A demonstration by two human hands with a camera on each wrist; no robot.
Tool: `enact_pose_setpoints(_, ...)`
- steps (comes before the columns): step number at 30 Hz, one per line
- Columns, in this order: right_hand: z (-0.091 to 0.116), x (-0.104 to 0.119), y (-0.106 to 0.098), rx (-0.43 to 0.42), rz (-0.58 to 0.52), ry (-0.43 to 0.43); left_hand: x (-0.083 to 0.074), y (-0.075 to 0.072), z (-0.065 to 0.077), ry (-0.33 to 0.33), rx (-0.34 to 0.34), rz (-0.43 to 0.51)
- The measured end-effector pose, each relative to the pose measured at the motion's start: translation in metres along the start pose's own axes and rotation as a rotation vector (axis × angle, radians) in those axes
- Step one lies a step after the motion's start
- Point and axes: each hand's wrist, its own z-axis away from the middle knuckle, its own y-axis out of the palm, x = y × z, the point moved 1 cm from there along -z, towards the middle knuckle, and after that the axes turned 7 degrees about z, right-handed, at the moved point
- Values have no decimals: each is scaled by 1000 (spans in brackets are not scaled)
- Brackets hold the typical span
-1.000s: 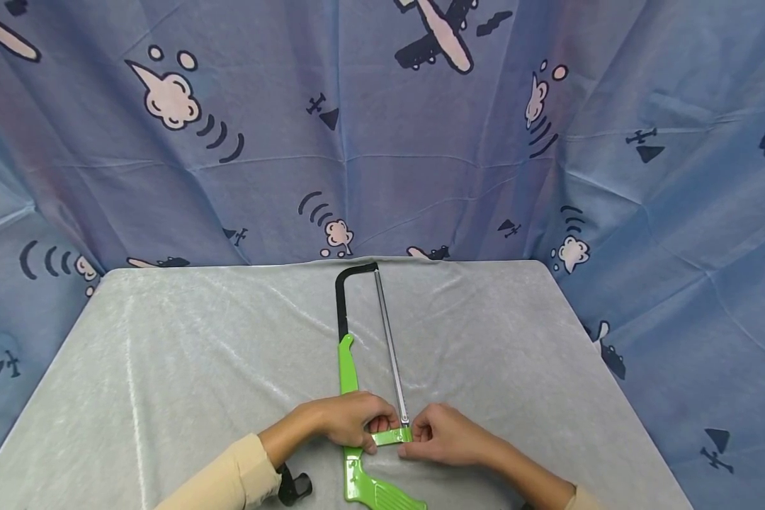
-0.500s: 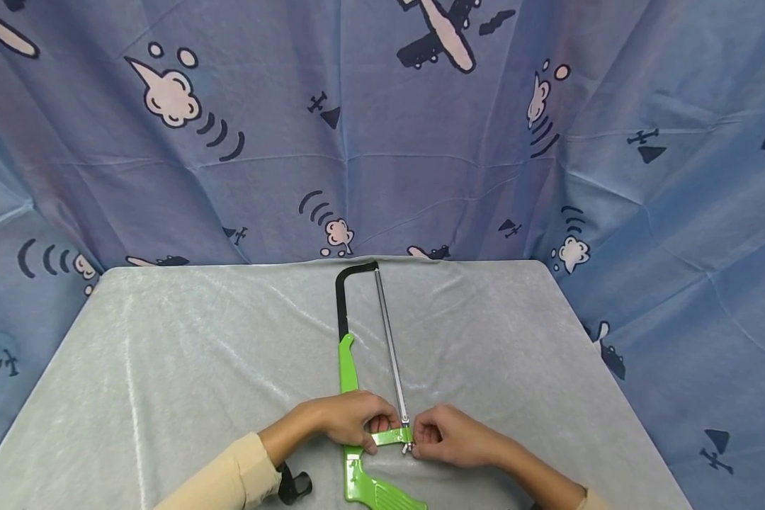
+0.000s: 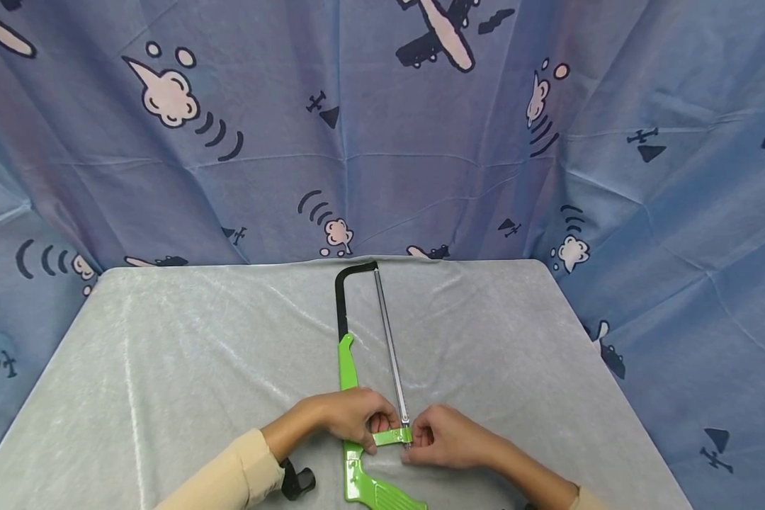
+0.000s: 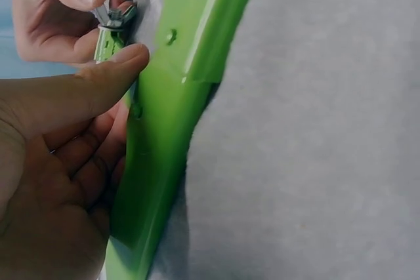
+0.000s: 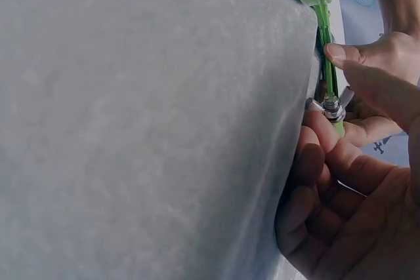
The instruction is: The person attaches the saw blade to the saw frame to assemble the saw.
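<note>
A hacksaw (image 3: 348, 368) lies flat on the table, its green handle toward me and its black bow at the far end. The silver blade (image 3: 390, 347) runs along its right side. With thumb and fingers, my left hand (image 3: 357, 416) grips the short green arm (image 3: 392, 436) at the blade's near end. At the outer end of that arm, my right hand (image 3: 452, 437) holds a small metal wing nut (image 5: 333, 107) with its thumb and curled fingers. The wing nut (image 4: 119, 18) also shows in the left wrist view, right at the right thumb's tip.
A grey velvety cloth (image 3: 229, 340) covers the table. Behind it and at both sides hangs a blue curtain (image 3: 261, 92) printed with planes and clouds. A black wrist device (image 3: 298, 482) shows beside the left sleeve (image 3: 229, 474).
My right fingers drew back slightly to the right, baring the wing nut, then closed in on it again. My left hand and the hacksaw stay in place.
</note>
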Motion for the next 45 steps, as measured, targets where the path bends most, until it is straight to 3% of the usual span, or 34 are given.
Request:
enact_pose_setpoints(13, -1, 0, -2, 23, -38, 23, -2, -11, -8, -46, 113, 133)
enact_pose_setpoints(25, 0, -13, -6, 83, -164, -48, -2, -13, -10, -52, 121, 169)
enact_pose_setpoints(34, 1, -9, -6, 62, -131, -85, -1, -12, -9, -29, 113, 175)
enact_pose_setpoints(45, -1, 0, -1, 3, 1, 5, 3, -10, -9, -18, 115, 187)
